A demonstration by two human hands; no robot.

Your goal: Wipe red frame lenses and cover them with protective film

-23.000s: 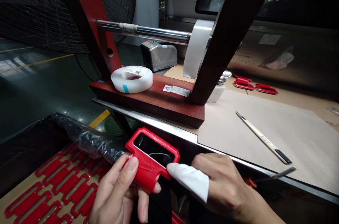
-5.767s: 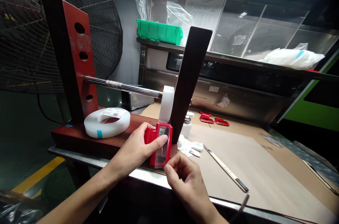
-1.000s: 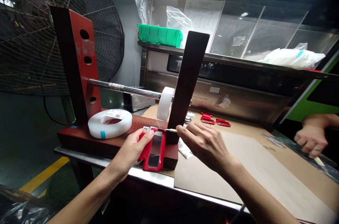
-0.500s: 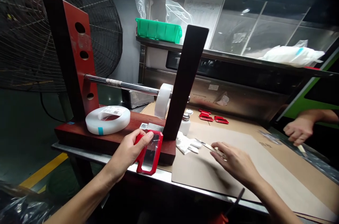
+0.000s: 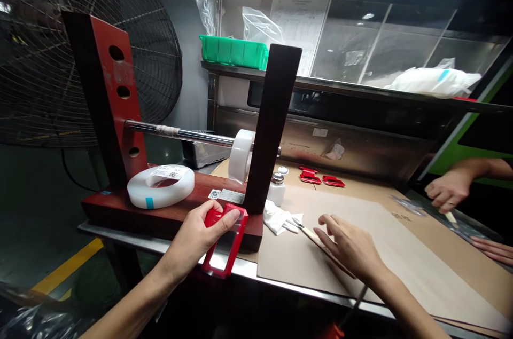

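Observation:
My left hand (image 5: 196, 240) grips a red frame-shaped part (image 5: 235, 251) with a clear window, thumb on its upper edge, in front of the wooden stand. My right hand (image 5: 352, 247) has its fingers apart over the brown sheet (image 5: 288, 259). Beneath it lies a slim tool (image 5: 315, 239) with a pale handle and a narrow metal tip; the hand seems free of it, though contact is unclear. The tip rests by a crumpled white cloth (image 5: 276, 220). Behind the cloth stands a small white bottle with a metal cap (image 5: 276, 192).
The stand (image 5: 276, 115) carries a clear film roll (image 5: 239, 157) on its rod; another roll (image 5: 140, 189) lies on the base. Red parts (image 5: 333, 181) lie farther back. A co-worker's hand (image 5: 451, 189) holds a pale-handled tool at right. A screwdriver-like shaft (image 5: 356, 300) sticks up near the front edge.
My right hand has let go of the slim tool, which now lies on the brown sheet. My left hand has tilted the red part and lowered it slightly.

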